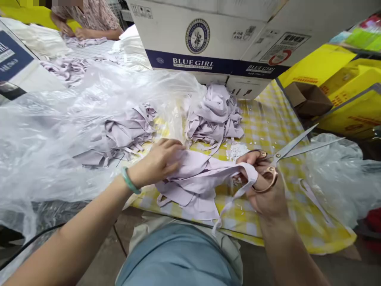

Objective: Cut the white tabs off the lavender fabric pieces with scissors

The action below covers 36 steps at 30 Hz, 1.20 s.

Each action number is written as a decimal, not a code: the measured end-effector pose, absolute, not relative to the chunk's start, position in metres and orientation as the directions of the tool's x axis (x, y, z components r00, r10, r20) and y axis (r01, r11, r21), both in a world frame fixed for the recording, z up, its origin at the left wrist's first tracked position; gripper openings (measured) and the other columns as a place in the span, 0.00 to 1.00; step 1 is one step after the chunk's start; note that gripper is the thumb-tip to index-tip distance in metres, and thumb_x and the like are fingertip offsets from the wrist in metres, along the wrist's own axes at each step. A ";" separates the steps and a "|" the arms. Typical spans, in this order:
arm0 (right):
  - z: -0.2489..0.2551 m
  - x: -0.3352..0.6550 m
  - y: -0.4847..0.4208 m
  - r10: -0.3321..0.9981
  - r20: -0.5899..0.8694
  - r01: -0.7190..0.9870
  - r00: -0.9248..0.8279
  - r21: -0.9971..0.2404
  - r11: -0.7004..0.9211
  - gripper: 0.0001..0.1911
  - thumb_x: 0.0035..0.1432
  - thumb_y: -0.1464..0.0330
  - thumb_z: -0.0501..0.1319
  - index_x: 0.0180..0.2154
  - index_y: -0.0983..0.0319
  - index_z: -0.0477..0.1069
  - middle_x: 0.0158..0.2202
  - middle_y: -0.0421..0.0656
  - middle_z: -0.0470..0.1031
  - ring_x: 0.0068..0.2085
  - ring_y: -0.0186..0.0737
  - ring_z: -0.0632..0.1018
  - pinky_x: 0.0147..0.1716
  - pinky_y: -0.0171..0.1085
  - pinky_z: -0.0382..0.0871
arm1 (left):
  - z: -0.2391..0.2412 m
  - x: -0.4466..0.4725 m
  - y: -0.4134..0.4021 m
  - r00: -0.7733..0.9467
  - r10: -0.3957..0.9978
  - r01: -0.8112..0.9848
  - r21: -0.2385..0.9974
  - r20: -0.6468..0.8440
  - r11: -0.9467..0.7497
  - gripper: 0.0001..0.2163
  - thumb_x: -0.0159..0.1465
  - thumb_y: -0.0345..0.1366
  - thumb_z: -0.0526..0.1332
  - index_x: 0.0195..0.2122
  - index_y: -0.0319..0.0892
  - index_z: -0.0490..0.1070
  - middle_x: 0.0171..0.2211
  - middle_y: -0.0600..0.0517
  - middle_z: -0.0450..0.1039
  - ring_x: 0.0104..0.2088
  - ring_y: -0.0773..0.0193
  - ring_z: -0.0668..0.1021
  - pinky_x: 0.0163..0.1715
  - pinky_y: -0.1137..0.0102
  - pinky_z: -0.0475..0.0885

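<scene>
A lilac fabric piece (pixel 193 186) with narrow straps lies gathered at the table's front edge, stretched between my hands. My left hand (pixel 163 161), a green bangle at its wrist, has its fingers curled over the fabric's left end. In my right hand (pixel 269 198) are scissors (pixel 278 155) with copper-coloured handles, their blades apart and pointing right, away from the fabric. The thumb and fingers of that hand also hold the fabric's right end, where a strap loops over and hangs down. Small white clippings (pixel 237 150) are heaped just beyond my right hand.
Two lilac fabric piles (pixel 218 115) (pixel 127 129) lie beyond my hands, partly under clear plastic sheeting (pixel 74 107). Large white cartons (pixel 229 35) stand behind. A loose strip (pixel 315 200) lies right on the yellow checked tablecloth (pixel 264 119). Across the table, another person's hands (pixel 79 33) handle fabric.
</scene>
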State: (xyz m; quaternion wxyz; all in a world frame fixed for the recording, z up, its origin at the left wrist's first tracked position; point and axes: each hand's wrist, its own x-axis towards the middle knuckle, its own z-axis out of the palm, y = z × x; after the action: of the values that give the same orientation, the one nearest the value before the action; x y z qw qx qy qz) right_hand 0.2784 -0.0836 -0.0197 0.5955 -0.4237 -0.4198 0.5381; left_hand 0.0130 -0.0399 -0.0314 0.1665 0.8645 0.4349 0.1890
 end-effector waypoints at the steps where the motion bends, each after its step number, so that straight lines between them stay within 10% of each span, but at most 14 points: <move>1: -0.012 0.278 -0.081 0.995 0.061 -0.274 0.079 -0.958 0.081 0.11 0.45 0.69 0.71 0.27 0.58 0.70 0.28 0.38 0.69 0.25 0.32 0.70 0.23 0.32 0.67 | -0.036 0.011 -0.037 0.586 0.802 0.706 0.412 0.118 -0.576 0.16 0.66 0.37 0.59 0.54 0.39 0.70 0.51 0.41 0.72 0.52 0.49 0.72 0.53 0.53 0.66; 6: 0.022 0.280 -0.079 0.978 0.156 -0.218 0.138 -0.959 0.183 0.08 0.45 0.69 0.70 0.27 0.59 0.71 0.29 0.39 0.65 0.28 0.32 0.68 0.22 0.30 0.64 | -0.028 0.007 -0.032 0.520 0.841 0.778 0.323 0.151 -0.539 0.08 0.67 0.35 0.56 0.37 0.40 0.74 0.38 0.45 0.73 0.40 0.52 0.74 0.43 0.58 0.68; 9: 0.041 0.285 -0.083 0.968 0.194 -0.224 0.158 -0.948 0.226 0.09 0.46 0.68 0.70 0.27 0.59 0.69 0.28 0.37 0.62 0.26 0.31 0.67 0.21 0.29 0.64 | 0.002 -0.008 -0.036 0.316 0.874 0.748 0.471 0.369 -0.469 0.07 0.68 0.36 0.54 0.37 0.41 0.69 0.33 0.48 0.69 0.33 0.60 0.72 0.35 0.66 0.68; 14: 0.064 0.288 -0.062 0.953 0.241 -0.235 0.181 -0.931 0.280 0.11 0.44 0.70 0.71 0.28 0.58 0.69 0.27 0.36 0.65 0.27 0.31 0.70 0.23 0.30 0.68 | 0.059 -0.013 -0.038 0.050 0.960 0.356 0.893 0.277 -0.276 0.09 0.67 0.44 0.58 0.40 0.44 0.66 0.23 0.57 0.65 0.19 0.69 0.64 0.16 0.75 0.59; 21: 0.097 0.273 0.063 0.755 0.522 -0.104 0.396 -0.792 0.602 0.14 0.42 0.71 0.67 0.27 0.58 0.62 0.25 0.31 0.61 0.25 0.29 0.68 0.26 0.31 0.70 | 0.112 0.047 0.056 -0.008 0.912 -0.153 0.901 0.409 -0.405 0.03 0.61 0.28 0.61 0.36 0.39 0.69 0.31 0.53 0.72 0.26 0.71 0.74 0.26 0.75 0.73; 26: 0.098 0.265 0.130 0.842 0.446 0.199 0.302 -0.894 0.402 0.10 0.47 0.73 0.65 0.26 0.59 0.63 0.24 0.33 0.65 0.28 0.34 0.72 0.34 0.37 0.71 | 0.106 0.079 0.114 -0.016 0.787 0.353 0.740 0.616 -0.572 0.10 0.56 0.21 0.58 0.36 0.38 0.74 0.34 0.50 0.75 0.35 0.64 0.76 0.45 0.66 0.74; 32: 0.013 0.273 0.068 0.917 0.389 0.327 0.088 -0.881 0.342 0.13 0.45 0.70 0.72 0.30 0.59 0.68 0.32 0.37 0.74 0.32 0.34 0.73 0.38 0.36 0.69 | 0.041 0.038 0.032 0.158 0.840 0.520 0.679 0.520 -0.518 0.08 0.62 0.32 0.58 0.38 0.38 0.75 0.37 0.49 0.77 0.36 0.63 0.77 0.40 0.69 0.72; 36: -0.043 0.268 -0.007 0.988 0.020 0.289 -0.156 -0.955 0.065 0.18 0.45 0.60 0.73 0.34 0.59 0.69 0.32 0.37 0.74 0.31 0.34 0.72 0.33 0.36 0.69 | 0.002 0.007 -0.026 0.448 0.852 0.595 0.621 0.272 -0.511 0.09 0.63 0.34 0.54 0.37 0.40 0.74 0.37 0.48 0.76 0.38 0.60 0.78 0.41 0.67 0.72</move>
State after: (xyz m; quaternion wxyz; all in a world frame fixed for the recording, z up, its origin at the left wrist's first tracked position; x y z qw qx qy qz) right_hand 0.2682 -0.0066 -0.0429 0.3917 -0.5182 -0.6159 0.4458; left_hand 0.0073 -0.0263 0.0024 0.2247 0.8205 0.4407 0.2863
